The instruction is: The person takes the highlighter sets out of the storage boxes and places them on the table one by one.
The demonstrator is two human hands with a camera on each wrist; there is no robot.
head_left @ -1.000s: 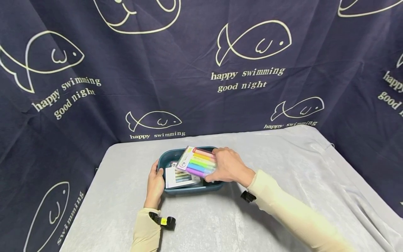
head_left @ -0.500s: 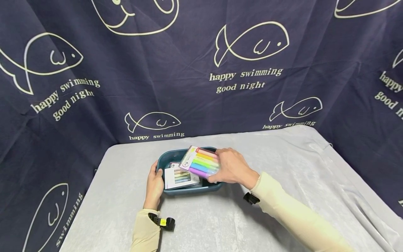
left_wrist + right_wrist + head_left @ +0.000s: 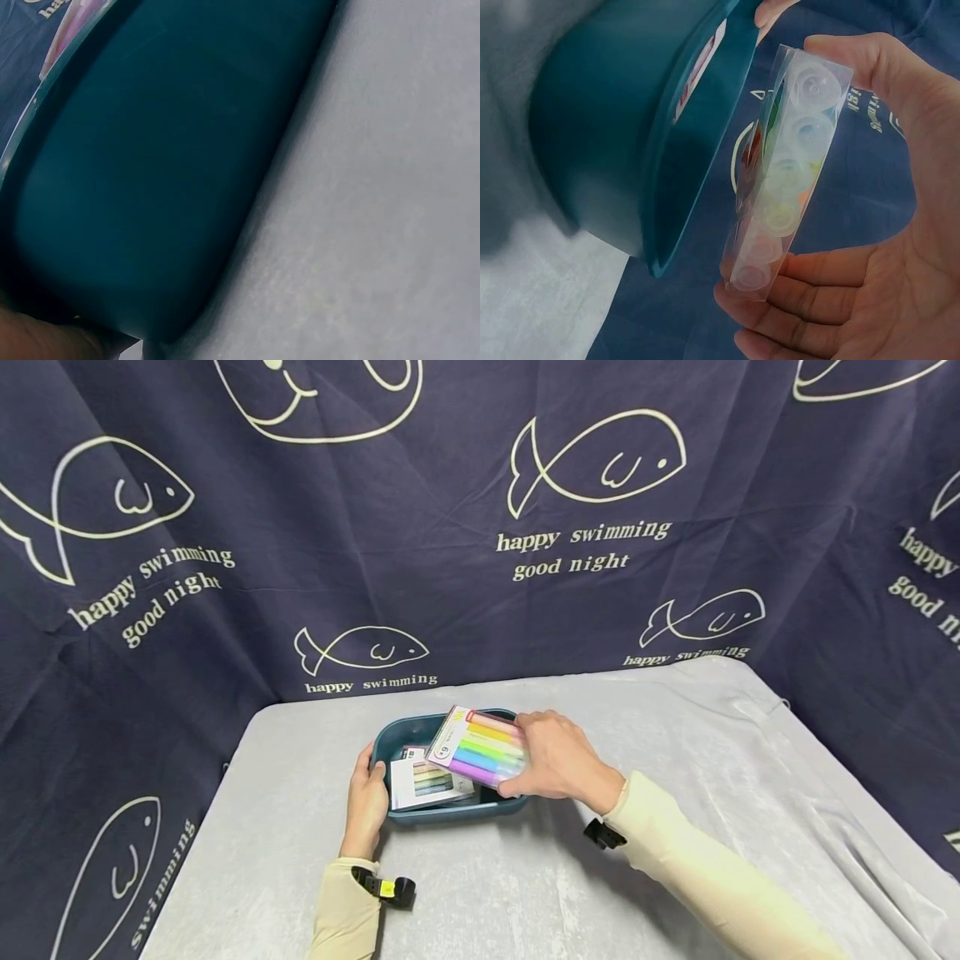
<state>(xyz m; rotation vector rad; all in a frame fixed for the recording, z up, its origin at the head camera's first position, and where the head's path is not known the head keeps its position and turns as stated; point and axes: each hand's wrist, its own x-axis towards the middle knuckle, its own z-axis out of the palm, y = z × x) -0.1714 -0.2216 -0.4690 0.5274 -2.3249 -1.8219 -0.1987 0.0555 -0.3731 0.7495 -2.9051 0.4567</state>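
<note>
My right hand [image 3: 562, 756] grips a clear pack of highlighters [image 3: 483, 747] by its edges, thumb on one side and fingers on the other. Pastel barrels run from pink through yellow and green to purple. The pack is tilted above the right part of a dark teal plastic bin [image 3: 459, 815]; the right wrist view shows the ends of the highlighters [image 3: 787, 176] outside the bin's rim [image 3: 656, 259]. At the bin's left end, my left hand [image 3: 366, 806] holds the wall, thumb over the rim. Inside lies a white windowed box of pens [image 3: 405, 787], over another package mostly hidden.
The bin stands on a table with a pale grey cloth [image 3: 480, 893], wrinkled along the right side. Behind and beside it hangs a dark blue curtain [image 3: 465, 593] with fish drawings and lettering.
The right hand has drawn the highlighter pack slightly to the right over the bin, most of it in the first half second. The left hand keeps its hold on the bin.
</note>
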